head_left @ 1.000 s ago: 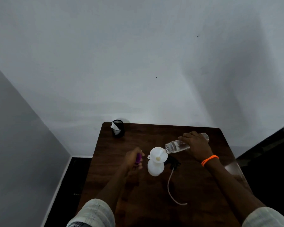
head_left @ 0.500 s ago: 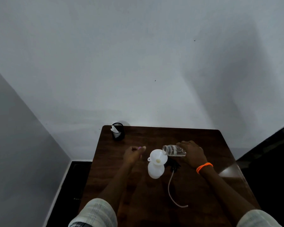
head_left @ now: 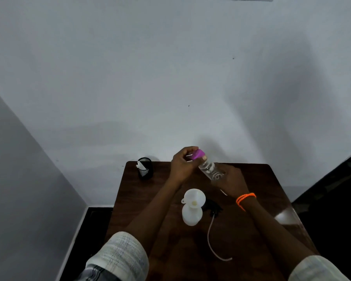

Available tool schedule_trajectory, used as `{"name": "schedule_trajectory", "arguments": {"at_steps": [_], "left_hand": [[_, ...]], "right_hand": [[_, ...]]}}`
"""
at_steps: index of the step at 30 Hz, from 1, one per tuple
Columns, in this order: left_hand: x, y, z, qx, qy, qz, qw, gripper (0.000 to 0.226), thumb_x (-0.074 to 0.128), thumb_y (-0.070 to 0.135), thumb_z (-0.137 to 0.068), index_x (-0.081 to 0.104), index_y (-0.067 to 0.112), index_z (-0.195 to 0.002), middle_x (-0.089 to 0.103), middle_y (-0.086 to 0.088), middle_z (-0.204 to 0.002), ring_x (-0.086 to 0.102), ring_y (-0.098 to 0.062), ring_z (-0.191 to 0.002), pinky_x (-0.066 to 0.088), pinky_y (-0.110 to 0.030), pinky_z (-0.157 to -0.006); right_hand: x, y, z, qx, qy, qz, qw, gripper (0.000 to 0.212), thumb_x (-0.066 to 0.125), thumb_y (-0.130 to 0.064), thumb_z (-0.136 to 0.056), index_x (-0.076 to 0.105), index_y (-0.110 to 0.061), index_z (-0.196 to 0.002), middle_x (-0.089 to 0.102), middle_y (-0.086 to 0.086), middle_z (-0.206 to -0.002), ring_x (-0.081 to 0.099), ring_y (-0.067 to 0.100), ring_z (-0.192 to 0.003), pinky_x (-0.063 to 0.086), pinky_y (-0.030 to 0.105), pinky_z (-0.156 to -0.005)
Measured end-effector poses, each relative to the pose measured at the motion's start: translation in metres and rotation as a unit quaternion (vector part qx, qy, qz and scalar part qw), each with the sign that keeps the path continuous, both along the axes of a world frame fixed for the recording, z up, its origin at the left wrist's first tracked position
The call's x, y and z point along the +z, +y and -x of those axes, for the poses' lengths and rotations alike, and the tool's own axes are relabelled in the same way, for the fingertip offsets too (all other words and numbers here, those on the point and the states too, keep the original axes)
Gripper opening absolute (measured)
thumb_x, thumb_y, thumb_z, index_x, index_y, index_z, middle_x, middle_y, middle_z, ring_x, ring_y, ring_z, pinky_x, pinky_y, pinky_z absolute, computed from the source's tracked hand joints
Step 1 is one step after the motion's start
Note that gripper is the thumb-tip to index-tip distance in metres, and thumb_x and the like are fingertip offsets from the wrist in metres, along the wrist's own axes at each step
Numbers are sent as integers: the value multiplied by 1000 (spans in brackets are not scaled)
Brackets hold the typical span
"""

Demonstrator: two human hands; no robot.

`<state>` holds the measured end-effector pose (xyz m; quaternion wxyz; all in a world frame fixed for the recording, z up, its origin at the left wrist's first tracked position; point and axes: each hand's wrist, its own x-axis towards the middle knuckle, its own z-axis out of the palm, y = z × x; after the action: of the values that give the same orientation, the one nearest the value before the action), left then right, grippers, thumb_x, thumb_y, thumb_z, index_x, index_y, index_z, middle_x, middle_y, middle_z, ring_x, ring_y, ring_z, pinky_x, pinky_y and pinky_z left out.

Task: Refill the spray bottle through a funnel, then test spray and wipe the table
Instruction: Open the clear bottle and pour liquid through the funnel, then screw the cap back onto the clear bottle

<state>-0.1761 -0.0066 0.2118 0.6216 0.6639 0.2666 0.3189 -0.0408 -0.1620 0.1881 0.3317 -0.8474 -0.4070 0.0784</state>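
above the far surface the left hand clamps a purple cap onto the clear bottle — right hand grips its base, funnel below.

White spray bottle upright on bench, white funnel seated in its neck. Black spray head with long tube lies just right of the bottle. Clear water bottle tilted behind the funnel, purple cap at its mouth.

Head-height, angled down over table
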Motion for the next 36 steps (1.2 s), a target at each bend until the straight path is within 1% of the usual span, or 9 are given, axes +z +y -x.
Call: {"name": "schedule_trajectory", "arguments": {"at_steps": [3, 7, 16, 20, 23, 26, 29, 32, 36], "left_hand": [[15, -3, -7, 11, -13, -20, 1000, 45, 90, 31, -68, 72, 25, -109, 75, 12, -104, 71, -6, -95, 58, -24, -83], [30, -4, -11, 22, -21, -41, 999, 43, 91, 28, -69, 73, 20, -107, 76, 9, -101, 71, -3, -91, 52, -12, -75], [38, -9, -12, 6, -18, -64, 998, 39, 91, 30, -69, 77, 25, -106, 76, 15, -102, 71, -2, -89, 54, -15, -77], [41, -7, -12, 9, -27, -17, 999, 43, 91, 31, -69, 75, 30, -108, 75, 15, -105, 73, -5, -90, 58, -25, -83], [40, -8, -11, 6, -51, 47, 998, 46, 88, 21, -73, 72, 28, -116, 76, 6, -104, 73, -11, -96, 58, -33, -89], [39, -11, -10, 2, -60, 59, 996, 34, 79, 17, -82, 74, 24, -114, 77, 2, -104, 71, -15, -102, 56, -43, -96], [40, -15, -11, -4, -75, 79, 994, 25, 70, 13, -88, 75, 19, -112, 76, -1, -106, 70, -21, -106, 54, -47, -99], [43, -17, -16, -6, -67, 75, 995, 28, 73, 35, -83, 76, 23, -109, 76, 2, -108, 69, -19, -108, 53, -47, -100], [49, -20, -21, -3, -9, 12, 1000, 53, 74, 67, -69, 72, 32, -110, 73, 13, -108, 67, -3, -103, 54, -36, -98]], "right_hand": [[10, 7, 4, -13, 29, -35, 999, 79, 79, -43, -48, 70, -16, -122, 76, 0, -107, 70, 14, -91, 58, 34, -81], [16, 10, 7, -17, 47, -54, 997, 68, 82, -40, -50, 73, -20, -114, 76, -7, -99, 70, 6, -84, 59, 33, -78], [34, 14, 20, -15, 84, -88, 992, 30, 85, -26, -50, 70, -22, -76, 72, -3, -71, 68, 14, -68, 56, 42, -64], [39, 12, 19, -25, 118, -101, 988, 33, 82, -30, -49, 74, -22, -80, 74, -3, -74, 71, 15, -72, 59, 42, -67], [46, 8, 22, -26, 154, -114, 981, 36, 81, -28, -49, 77, -22, -85, 76, -2, -78, 73, 15, -75, 61, 43, -72], [50, 7, 24, -29, 178, -112, 977, 29, 83, -18, -55, 77, -22, -83, 77, -2, -78, 74, 15, -74, 62, 44, -76], [52, 6, 27, -38, 177, -118, 976, 29, 81, -23, -53, 76, -22, -81, 76, -2, -77, 73, 16, -74, 61, 45, -75], [54, 6, 28, -42, 169, -122, 977, 39, 77, -34, -47, 77, -22, -84, 76, -4, -78, 73, 14, -75, 61, 43, -75], [57, 8, 30, -43, 145, -99, 984, 44, 77, -40, -45, 76, -23, -86, 76, -6, -79, 72, 10, -76, 61, 39, -74]]}}
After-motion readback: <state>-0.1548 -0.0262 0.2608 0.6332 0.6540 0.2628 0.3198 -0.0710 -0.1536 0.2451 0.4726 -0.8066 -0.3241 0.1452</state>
